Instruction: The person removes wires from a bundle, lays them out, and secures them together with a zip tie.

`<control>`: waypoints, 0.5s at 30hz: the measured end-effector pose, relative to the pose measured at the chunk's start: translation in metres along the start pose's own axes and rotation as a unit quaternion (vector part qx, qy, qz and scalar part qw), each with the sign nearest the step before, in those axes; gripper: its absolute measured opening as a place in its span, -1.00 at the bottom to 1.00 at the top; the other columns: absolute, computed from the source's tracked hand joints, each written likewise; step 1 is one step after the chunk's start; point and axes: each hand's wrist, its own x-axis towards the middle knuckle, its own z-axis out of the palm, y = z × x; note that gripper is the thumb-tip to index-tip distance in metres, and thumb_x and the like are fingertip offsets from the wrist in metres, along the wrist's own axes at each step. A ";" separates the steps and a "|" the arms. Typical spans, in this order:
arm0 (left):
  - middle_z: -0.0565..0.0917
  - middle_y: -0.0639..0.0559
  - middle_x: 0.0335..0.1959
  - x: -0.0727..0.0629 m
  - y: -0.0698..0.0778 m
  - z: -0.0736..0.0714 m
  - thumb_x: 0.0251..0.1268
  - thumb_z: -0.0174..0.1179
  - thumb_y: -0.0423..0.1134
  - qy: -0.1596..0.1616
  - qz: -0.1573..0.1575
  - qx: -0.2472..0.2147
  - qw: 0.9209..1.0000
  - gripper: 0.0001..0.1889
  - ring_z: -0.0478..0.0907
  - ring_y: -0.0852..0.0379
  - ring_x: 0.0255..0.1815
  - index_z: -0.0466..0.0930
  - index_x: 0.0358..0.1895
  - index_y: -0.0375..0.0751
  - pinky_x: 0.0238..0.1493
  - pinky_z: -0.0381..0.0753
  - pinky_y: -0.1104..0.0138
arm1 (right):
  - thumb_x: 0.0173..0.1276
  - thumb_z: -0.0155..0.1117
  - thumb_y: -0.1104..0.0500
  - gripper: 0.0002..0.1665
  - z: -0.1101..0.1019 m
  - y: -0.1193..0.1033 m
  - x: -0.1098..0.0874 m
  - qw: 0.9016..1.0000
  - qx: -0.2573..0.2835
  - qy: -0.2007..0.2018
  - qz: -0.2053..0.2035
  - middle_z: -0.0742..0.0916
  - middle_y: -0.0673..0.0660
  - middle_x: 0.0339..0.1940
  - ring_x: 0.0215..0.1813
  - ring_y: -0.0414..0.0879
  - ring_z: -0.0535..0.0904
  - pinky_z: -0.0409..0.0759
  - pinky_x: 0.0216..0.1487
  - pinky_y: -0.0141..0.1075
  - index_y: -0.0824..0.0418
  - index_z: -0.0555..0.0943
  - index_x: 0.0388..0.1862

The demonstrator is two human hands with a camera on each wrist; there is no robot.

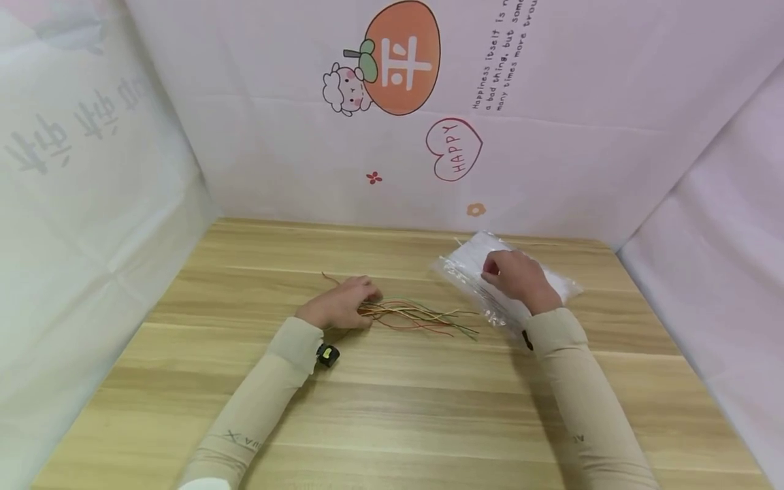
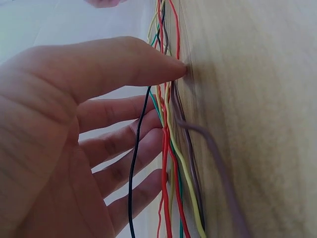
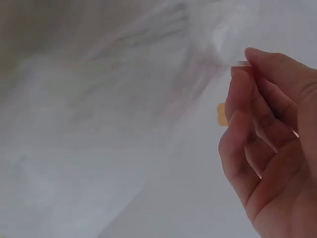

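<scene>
Several thin coloured wires (image 1: pixel 416 313), red, yellow, green, black and brown, lie in a loose bundle on the wooden table. My left hand (image 1: pixel 343 304) is at the bundle's left part. In the left wrist view its thumb (image 2: pixel 148 63) crosses in front of the wires, while the spread, slightly bent fingers (image 2: pixel 124 148) touch them from the other side. To the right lies a clear plastic bag (image 1: pixel 474 275) with white contents. Above it, my right hand (image 1: pixel 517 275) pinches the bag's thin clear edge (image 3: pixel 241 63) between thumb and forefinger, the other fingers curled in.
A wooden table (image 1: pixel 392 408) stretches beneath both arms. White printed cloth (image 1: pixel 275 156) hangs behind it, with more cloth on the left and right sides. A small black device (image 1: pixel 327 354) is strapped at the left wrist.
</scene>
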 end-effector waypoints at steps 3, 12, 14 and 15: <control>0.53 -0.08 0.31 0.001 0.000 -0.001 0.36 0.39 -0.24 -0.001 0.002 -0.001 1.000 -0.44 0.44 -0.09 0.43 0.52 0.40 -0.24 0.51 0.44 0.01 | 0.50 0.38 0.18 -0.88 -0.002 -0.006 0.001 0.999 -0.003 0.028 -0.020 0.82 0.18 -0.22 -0.17 0.06 0.73 0.67 -0.08 0.05 0.23 0.73 -0.17; 0.53 -0.08 0.34 0.004 -0.002 0.000 0.37 0.39 -0.21 -0.002 0.003 0.017 1.000 -0.43 0.42 -0.08 0.46 0.51 0.41 -0.22 0.55 0.41 0.04 | 0.45 0.41 0.25 -0.92 -0.014 -0.029 -0.001 0.992 -0.014 0.088 -0.085 0.86 0.18 -0.19 -0.14 0.07 0.80 0.71 -0.09 0.03 0.24 0.71 -0.15; 0.53 -0.07 0.34 0.004 -0.002 0.000 0.38 0.39 -0.21 -0.003 0.001 0.020 1.000 -0.43 0.41 -0.08 0.47 0.51 0.41 -0.22 0.55 0.40 0.05 | 0.43 0.42 0.28 -0.93 -0.017 -0.036 -0.004 0.991 -0.009 0.093 -0.097 0.86 0.19 -0.19 -0.13 0.07 0.81 0.72 -0.08 0.03 0.25 0.72 -0.15; 0.53 -0.07 0.33 0.004 -0.002 0.001 0.38 0.39 -0.21 -0.003 0.002 0.022 1.000 -0.43 0.42 -0.08 0.47 0.51 0.41 -0.22 0.55 0.41 0.04 | 0.41 0.42 0.30 -0.93 -0.019 -0.040 -0.006 0.990 -0.005 0.096 -0.103 0.86 0.19 -0.19 -0.13 0.08 0.82 0.72 -0.08 0.04 0.26 0.72 -0.16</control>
